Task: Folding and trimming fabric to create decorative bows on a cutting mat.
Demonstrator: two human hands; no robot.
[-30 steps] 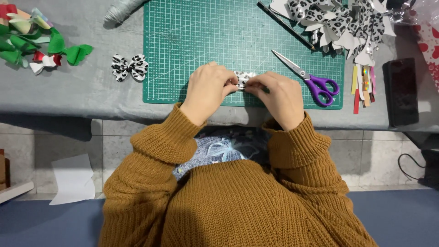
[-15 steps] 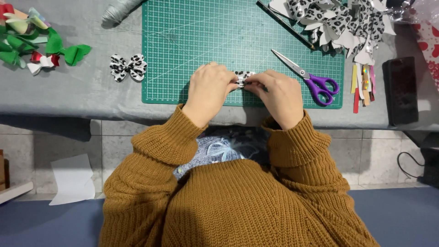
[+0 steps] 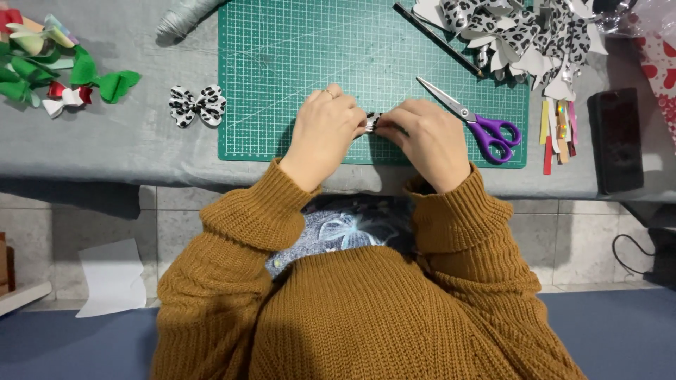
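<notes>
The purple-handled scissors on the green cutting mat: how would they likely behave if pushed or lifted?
The purple-handled scissors lie flat and closed on the green cutting mat, so they would probably slide, not roll. Metal blades suggest a stiff tool, fairly heavy for its size. Lifted by one handle loop, the blades might swing open.
</notes>
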